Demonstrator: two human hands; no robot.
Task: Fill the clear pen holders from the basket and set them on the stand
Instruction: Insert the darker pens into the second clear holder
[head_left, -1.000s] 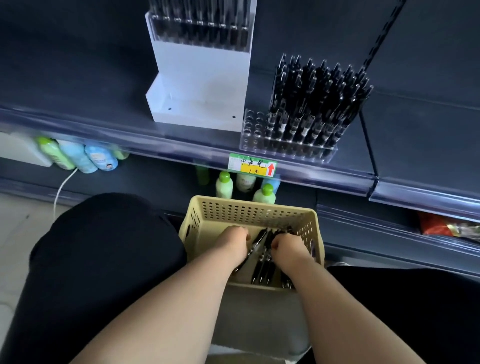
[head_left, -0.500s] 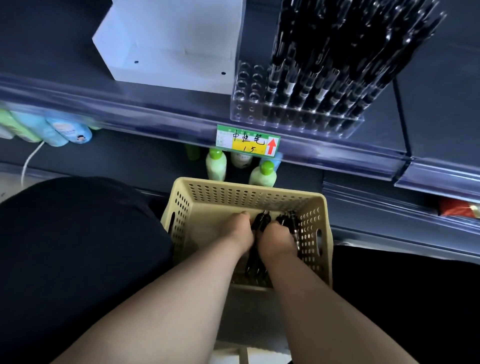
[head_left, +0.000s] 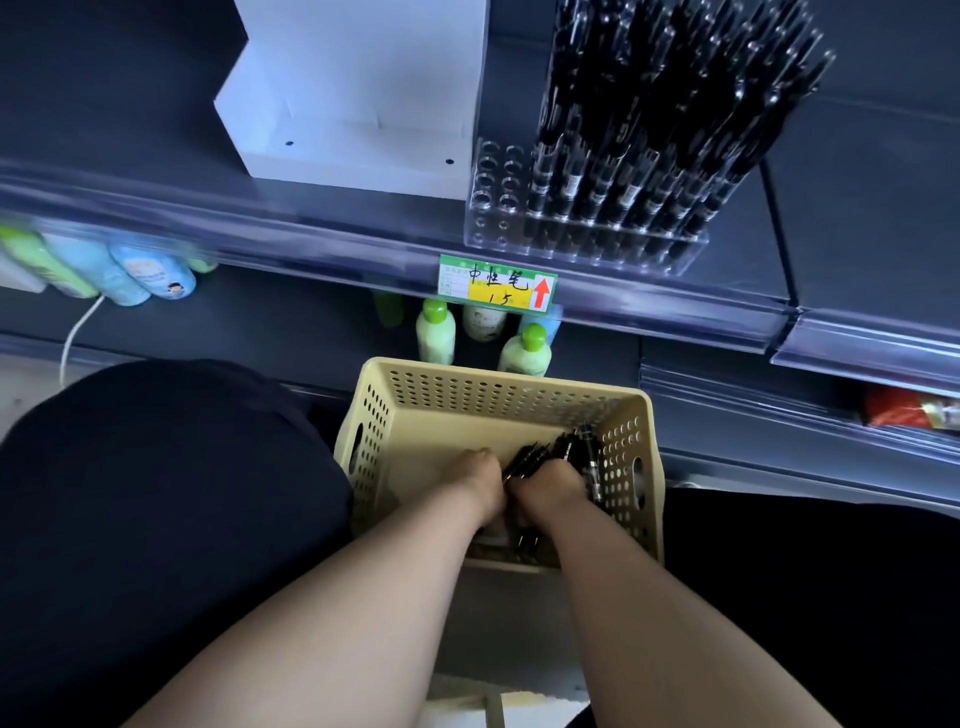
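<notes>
Left hand (head_left: 480, 480) and right hand (head_left: 553, 488) were down in the perforated cream plastic basket (head_left: 498, 371), fingers curled round one bundle of black pens (head_left: 569, 449), seemingly gathering a batch for the part-filled clear acrylic pen holder (head_left: 493, 208) above on the dark shelf (head_left: 857, 234).

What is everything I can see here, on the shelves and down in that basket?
Stand: one, white, upper shelf.
Holder: one, clear, right of stand, left holes empty.
Tag: one, green and yellow, shelf edge.
Bottles: several, green and blue, lower shelf.
Basket: one, beige, between the legs.
Pens: many, black, a bunch in basket, more in holder.
Left hand: in basket beside pens, fingers hidden.
Right hand: in basket, fingers round pens.
</notes>
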